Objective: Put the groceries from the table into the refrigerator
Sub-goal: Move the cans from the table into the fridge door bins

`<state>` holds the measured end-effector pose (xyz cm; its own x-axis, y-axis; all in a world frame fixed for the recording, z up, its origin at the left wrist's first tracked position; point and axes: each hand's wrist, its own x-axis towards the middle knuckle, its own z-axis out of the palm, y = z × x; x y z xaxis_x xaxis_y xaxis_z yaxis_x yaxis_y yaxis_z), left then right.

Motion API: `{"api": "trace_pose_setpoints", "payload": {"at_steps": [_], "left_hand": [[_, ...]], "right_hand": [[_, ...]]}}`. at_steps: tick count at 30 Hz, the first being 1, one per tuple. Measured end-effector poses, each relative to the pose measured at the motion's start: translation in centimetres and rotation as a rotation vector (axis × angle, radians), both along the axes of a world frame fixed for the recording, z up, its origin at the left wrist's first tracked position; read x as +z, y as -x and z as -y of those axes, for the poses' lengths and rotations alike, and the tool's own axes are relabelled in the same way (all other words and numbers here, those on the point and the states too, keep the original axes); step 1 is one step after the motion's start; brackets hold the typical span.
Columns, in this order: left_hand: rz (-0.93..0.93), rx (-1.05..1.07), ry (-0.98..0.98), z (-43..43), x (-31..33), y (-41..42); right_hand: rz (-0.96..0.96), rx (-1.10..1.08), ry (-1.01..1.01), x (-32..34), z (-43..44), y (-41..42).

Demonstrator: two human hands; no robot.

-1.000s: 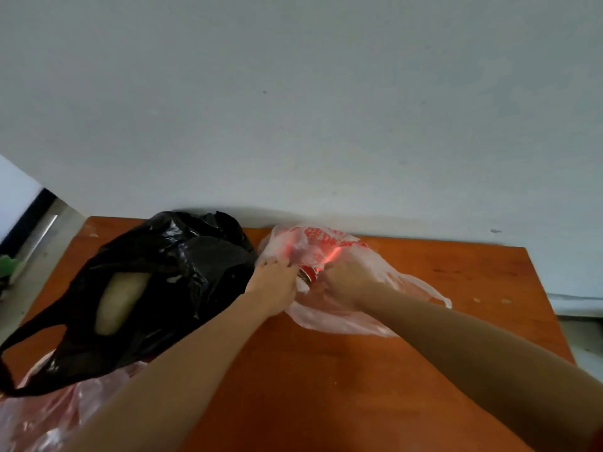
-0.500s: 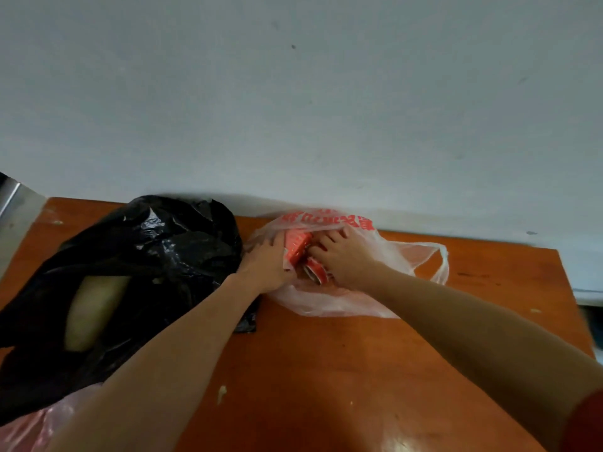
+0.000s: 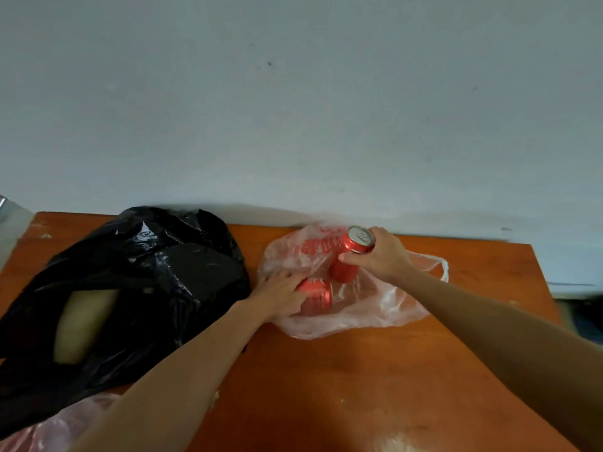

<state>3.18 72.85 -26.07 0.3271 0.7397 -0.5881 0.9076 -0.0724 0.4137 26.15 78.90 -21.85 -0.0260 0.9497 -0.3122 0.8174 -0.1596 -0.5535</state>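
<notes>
While the right hand [image 3: 378, 256] clamps around the upper body of the upright can [image 3: 350, 256], just below its silver rim, the can stands in the mouth of the clear bag [image 3: 375, 308] with its lower part against the film. This high grip probably serves to draw the can straight up and out without dragging the bag along.

The left hand [image 3: 280, 295] lies over the second can [image 3: 316, 295], which rests on its side inside the same bag. Its fingers lie across the can and the bag's edge; whether they curl round the can cannot be read. Judged from this position, the hand pins the bag and its contents to the surface [image 3: 359, 386] so that the thin film does not lift.

The two hands are apart, one on each can. Both cans remain on the surface near the wall [image 3: 293, 109]; the refrigerator is not in view, so the task is at an early stage.

The black bag [image 3: 146, 272] sits just beside the left hand, its opening showing a pale item [image 3: 81, 324]. A pink bag [image 3: 49, 429] lies at the near left corner, partly under the black bag.
</notes>
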Motion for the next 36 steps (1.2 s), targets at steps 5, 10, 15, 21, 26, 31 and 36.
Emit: {"api": "trace_pose_setpoints", "payload": {"at_steps": [5,10,15,21,26,31,36], "left_hand": [[-0.205,-0.134,-0.05,0.5,-0.1,-2.2],[-0.334,-0.288,-0.202,0.5,0.0,-4.2],[-0.324,-0.287,-0.246,1.3,0.9,-5.6],[-0.223,-0.127,-0.379,3.2,5.5,-5.5],[-0.145,-0.065,-0.549,5.6,10.6,-6.5],[0.073,-0.013,-0.654,8.6,16.1,-10.6],[0.197,-0.096,-0.745,13.9,20.8,-18.1]], "right_hand": [[-0.168,-0.319,0.09,-1.5,2.1,-3.6],[-0.296,-0.421,0.187,-1.9,4.6,-6.5],[-0.186,-0.295,0.271,-1.6,6.8,-6.8],[-0.082,-0.195,0.151,0.4,8.7,-6.9],[-0.027,-0.108,-0.06,5.5,11.7,-7.7],[0.064,-0.025,-0.304,12.2,17.0,-11.1],[0.126,-0.086,-0.442,17.3,26.3,-17.7]]}}
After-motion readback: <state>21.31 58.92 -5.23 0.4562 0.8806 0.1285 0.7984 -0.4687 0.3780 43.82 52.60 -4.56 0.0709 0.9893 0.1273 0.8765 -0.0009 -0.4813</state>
